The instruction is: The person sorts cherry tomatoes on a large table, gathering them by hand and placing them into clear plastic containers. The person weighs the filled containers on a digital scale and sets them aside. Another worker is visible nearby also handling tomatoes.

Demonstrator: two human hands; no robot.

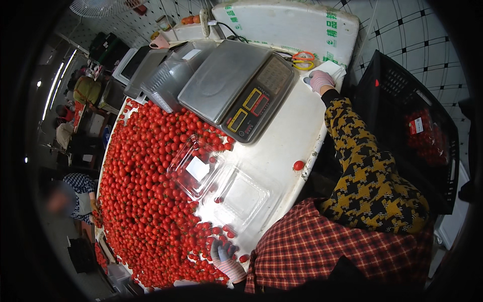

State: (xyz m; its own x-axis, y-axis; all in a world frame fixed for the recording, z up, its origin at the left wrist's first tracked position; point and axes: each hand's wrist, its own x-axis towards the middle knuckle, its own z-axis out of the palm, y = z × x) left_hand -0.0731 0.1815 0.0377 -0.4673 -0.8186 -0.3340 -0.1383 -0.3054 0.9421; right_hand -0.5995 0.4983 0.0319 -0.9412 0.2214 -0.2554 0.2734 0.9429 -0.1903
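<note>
My left hand (227,260), in a striped glove with grey fingertips, is at the near edge of a large heap of red cherry tomatoes (146,196). Its fingers are apart among a few loose ones. At the far right corner of the table, my right hand (320,81), gloved alike, has its fingers bent down on white paper labels (332,69); the fingertips are partly hidden. Between my hands lies an opened clear plastic clamshell box (183,176) with a white label on it, its other half (241,196) flat on the white tabletop.
A digital scale (224,83) stands beyond the clamshell, beside stacked clear boxes (168,83). Orange-handled scissors (303,60) lie behind it. One tomato (299,165) sits near the table's edge. A black crate (402,116) at right holds a packed box (425,136). A co-worker (78,196) is across the heap.
</note>
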